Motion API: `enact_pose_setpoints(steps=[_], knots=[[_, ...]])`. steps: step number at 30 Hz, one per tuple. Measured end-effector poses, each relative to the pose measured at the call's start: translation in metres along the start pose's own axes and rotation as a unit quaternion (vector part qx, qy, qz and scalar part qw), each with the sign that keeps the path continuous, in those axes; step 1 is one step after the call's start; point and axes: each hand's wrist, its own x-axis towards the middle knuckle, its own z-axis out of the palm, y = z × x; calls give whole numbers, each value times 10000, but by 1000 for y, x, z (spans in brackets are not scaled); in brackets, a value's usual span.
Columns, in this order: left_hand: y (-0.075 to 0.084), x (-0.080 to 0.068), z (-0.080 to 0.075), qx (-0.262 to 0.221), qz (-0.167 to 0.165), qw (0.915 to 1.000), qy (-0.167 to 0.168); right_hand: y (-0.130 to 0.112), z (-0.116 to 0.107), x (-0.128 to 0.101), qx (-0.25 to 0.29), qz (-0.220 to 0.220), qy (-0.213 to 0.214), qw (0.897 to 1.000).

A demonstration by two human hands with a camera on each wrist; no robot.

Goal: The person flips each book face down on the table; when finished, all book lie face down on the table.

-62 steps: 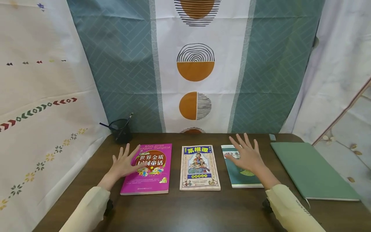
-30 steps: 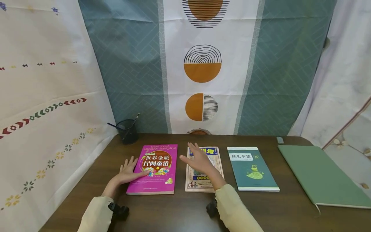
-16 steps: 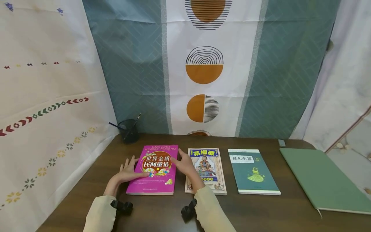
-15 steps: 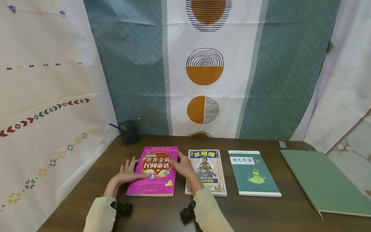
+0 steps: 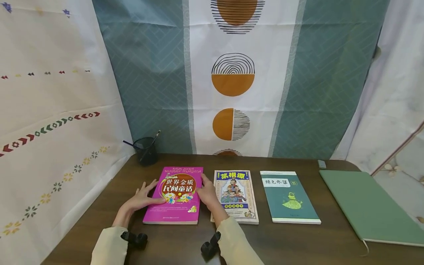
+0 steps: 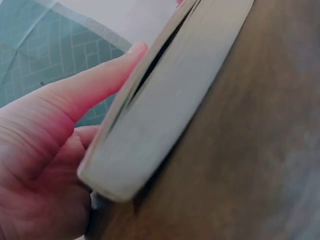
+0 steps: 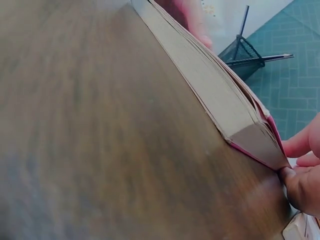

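"Head view?"
"A left hand and right hand grip a pink book on a table, just left of the cream book. A pen cup stands behind, farther left."
"Left wrist?"
"Thumb on the cover, fingers at its edge."
"Right wrist?"
"Thumb and fingers pinch the edge facing the cream book."

A brown table bears books, notebook, pen cup.
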Motion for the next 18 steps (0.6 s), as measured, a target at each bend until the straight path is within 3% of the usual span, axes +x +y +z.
enact_pose_setpoints(steps=[8,18], knots=[[4,1,0,-498,-138,9986,110,-3,-1,0,287,241,38,9993],[3,5,6,-1386,237,9899,179,-6,5,-4,402,316,354,9981]])
